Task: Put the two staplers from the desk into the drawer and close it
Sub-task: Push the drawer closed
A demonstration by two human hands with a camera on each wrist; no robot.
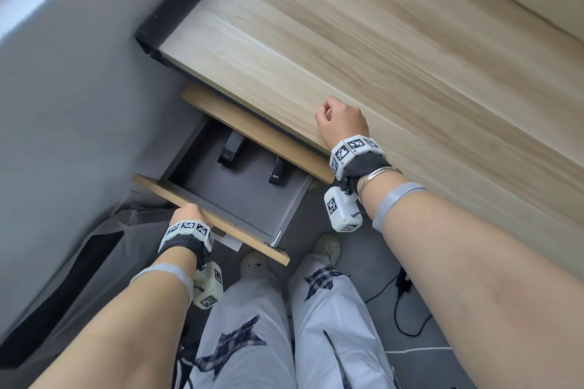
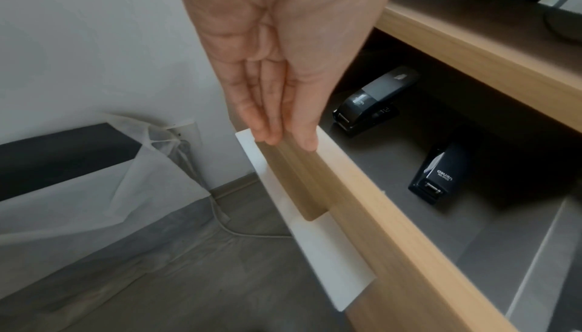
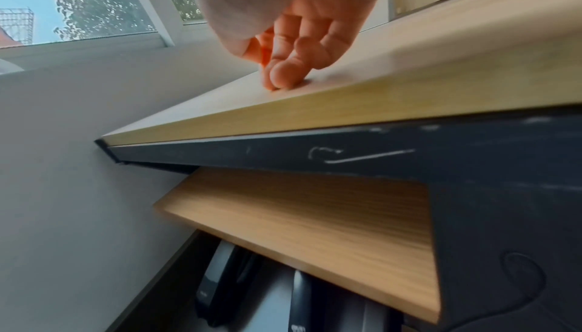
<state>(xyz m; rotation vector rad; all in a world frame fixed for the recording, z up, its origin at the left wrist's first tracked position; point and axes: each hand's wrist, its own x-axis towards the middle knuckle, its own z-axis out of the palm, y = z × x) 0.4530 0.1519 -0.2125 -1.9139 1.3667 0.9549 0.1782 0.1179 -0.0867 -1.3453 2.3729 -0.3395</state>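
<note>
The drawer (image 1: 227,226) under the wooden desk (image 1: 379,41) stands pulled out. Two black staplers lie side by side on its grey floor, one to the left (image 1: 232,150) (image 2: 371,101) and one to the right (image 1: 276,171) (image 2: 437,175); both also show in the right wrist view (image 3: 220,285) (image 3: 302,300). My left hand (image 1: 189,209) (image 2: 283,138) touches the top edge of the drawer front (image 2: 362,203) with straight fingers. My right hand (image 1: 330,114) (image 3: 280,81) rests on the desk's front edge, fingers curled under and holding nothing.
A wooden panel (image 1: 256,133) overhangs the back of the drawer. My legs and shoes (image 1: 327,246) stand just in front of the drawer. A black cable (image 1: 401,294) lies on the floor at the right. A white bag (image 2: 151,168) hangs by the wall at the left.
</note>
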